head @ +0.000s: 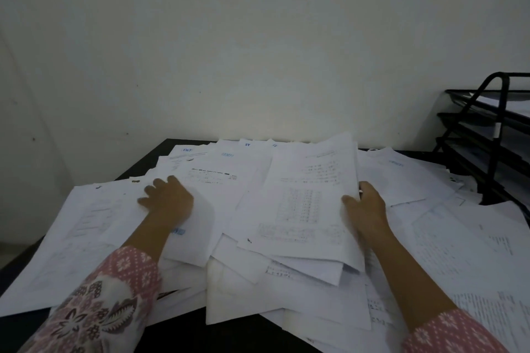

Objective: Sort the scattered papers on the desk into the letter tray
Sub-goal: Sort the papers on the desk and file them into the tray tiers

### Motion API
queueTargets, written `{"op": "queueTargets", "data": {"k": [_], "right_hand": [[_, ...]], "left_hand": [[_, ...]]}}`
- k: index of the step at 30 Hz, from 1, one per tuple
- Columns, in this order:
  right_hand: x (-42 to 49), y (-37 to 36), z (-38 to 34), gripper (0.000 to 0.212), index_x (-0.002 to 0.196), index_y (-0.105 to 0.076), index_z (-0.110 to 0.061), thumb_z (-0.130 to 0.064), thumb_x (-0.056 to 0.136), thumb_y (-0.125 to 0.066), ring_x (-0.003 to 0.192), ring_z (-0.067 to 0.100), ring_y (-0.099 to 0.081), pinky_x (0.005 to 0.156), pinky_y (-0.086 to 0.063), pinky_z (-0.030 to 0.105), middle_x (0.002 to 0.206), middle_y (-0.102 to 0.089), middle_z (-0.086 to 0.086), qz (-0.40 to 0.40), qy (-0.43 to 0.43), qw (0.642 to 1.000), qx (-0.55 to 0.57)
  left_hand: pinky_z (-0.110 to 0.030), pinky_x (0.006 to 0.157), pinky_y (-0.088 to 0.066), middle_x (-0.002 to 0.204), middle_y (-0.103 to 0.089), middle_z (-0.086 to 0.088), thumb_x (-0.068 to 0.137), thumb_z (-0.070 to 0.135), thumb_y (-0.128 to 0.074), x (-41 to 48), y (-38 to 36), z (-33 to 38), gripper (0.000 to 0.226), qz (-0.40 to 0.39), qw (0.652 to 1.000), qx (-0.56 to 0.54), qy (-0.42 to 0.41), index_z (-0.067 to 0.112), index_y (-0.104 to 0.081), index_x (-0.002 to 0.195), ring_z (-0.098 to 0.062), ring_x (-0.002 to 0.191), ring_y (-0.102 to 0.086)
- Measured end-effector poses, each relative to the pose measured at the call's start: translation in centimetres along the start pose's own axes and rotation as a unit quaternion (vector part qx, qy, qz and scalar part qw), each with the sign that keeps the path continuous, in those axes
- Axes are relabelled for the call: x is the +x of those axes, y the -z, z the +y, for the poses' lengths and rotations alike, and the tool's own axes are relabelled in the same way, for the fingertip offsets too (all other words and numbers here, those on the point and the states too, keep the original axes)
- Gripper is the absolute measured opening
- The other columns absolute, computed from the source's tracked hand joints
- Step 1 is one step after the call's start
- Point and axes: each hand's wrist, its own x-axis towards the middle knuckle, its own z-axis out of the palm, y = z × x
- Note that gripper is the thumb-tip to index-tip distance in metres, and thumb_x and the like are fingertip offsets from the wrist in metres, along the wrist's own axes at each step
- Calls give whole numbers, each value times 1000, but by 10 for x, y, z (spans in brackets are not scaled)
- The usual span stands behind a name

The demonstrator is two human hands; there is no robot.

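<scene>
Head view: one sheet being gathered, the tray not yet reached

Loose papers [301, 281] cover most of the dark worktop [149, 163], overlapping from its left edge to its right edge and spilling toward the near edge. The black tiered letter tray [487, 129] stands at the far right corner, partly cut off by the frame. Pale sheets seem to lie in its top tier.

The left hand [169, 200] lies flat on the heap left of centre, its grip wide with fingers spread, holding nothing and pressing the sheets down. The right hand [365, 203] has its grip closed on the right edge of a printed sheet [304, 203] on top of the middle of the heap, thumb on the upper face and fingers behind. Whether more pages come with it I cannot tell.

By my reading this is the picking-up step, early in the job, since nearly all the paper is on the worktop. The next move calls for lifting that sheet free while the left hand keeps its neighbours from sliding, then carrying it toward the far right corner and feeding it level into a tier.
</scene>
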Motion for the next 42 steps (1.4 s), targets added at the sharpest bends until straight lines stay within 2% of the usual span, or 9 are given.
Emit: {"op": "queueTargets", "data": {"k": [2, 8, 11, 13, 17, 21, 27, 34, 42], "right_hand": [[0, 1, -1, 19, 111, -53, -4, -6, 92, -51, 89, 17, -50, 73, -40, 24, 102, -53, 3, 7, -8, 1000, 20], [2, 2, 2, 18, 106, -57, -6, -7, 89, -54, 87, 19, -55, 74, -44, 29, 97, -58, 4, 0, -42, 996, 73], [1, 2, 1, 9, 83, -56, -7, -4, 88, -49, 70, 15, -51, 58, -40, 25, 79, -56, 1, -13, -55, 995, 80], [1, -1, 1, 25, 65, -45, -11, -2, 88, -46, 59, 13, -41, 50, -30, 24, 66, -47, 0, -11, -54, 995, 82], [1, -8, -1, 25, 65, -43, -9, -3, 88, -45, 56, 13, -37, 51, -29, 24, 64, -45, 4, -30, -61, 994, 88], [0, -10, 1, 17, 93, -60, 7, -2, 87, -46, 70, 20, -49, 61, -39, 27, 88, -62, 23, -41, -47, 997, 52], [-3, -12, -1, 30, 123, -52, -2, -5, 94, -46, 90, 17, -50, 75, -36, 25, 102, -53, 4, -36, 17, 999, -10], [8, -16, -11, 25, 115, -58, -2, -8, 92, -52, 91, 22, -55, 78, -44, 29, 114, -61, 13, -39, -24, 998, 33], [-1, -40, -24, 27, 118, -56, -1, -9, 93, -51, 93, 18, -52, 77, -39, 25, 118, -60, 13, -72, 28, 997, -22]], "left_hand": [[-45, 104, -31, 138, -36, -18, 92, 53, -42, 3, 1, -14, 62, -16, 1000, 4, 6, 8, -34, 135, -34, 127, -35], [-45, 104, -29, 137, -37, -17, 70, 79, -52, 6, 11, -36, 95, -34, 999, 12, 22, 8, -40, 133, -35, 128, -32], [-45, 104, -30, 135, -36, -17, 65, 82, -53, 4, 13, -40, 102, -43, 999, 2, 29, 8, -40, 133, -35, 128, -32], [-44, 102, -33, 135, -37, -18, 63, 80, -58, 3, 14, -41, 103, -35, 999, -19, 25, 7, -39, 133, -35, 127, -34], [-42, 91, -44, 127, -49, -19, 65, 65, -72, 8, 16, -45, 93, -33, 994, -103, 3, 1, -43, 126, -35, 117, -49], [-41, 91, -43, 127, -47, -21, 71, 49, -76, 6, 22, -44, 77, -26, 994, -104, -9, -1, -47, 121, -36, 116, -48], [-39, 91, -42, 130, -41, -23, 76, 31, -77, 0, 30, -38, 65, -8, 995, -100, -16, -3, -45, 121, -35, 115, -48], [-36, 101, -36, 133, -51, -14, 93, 20, -55, -4, 25, -20, 41, -49, 978, -164, -117, 4, -47, 130, -29, 123, -47], [-26, 88, -31, 133, -48, -16, 97, 5, -35, -29, 13, 25, 33, -114, 938, -302, -127, 1, -47, 127, -28, 114, -45]]}}
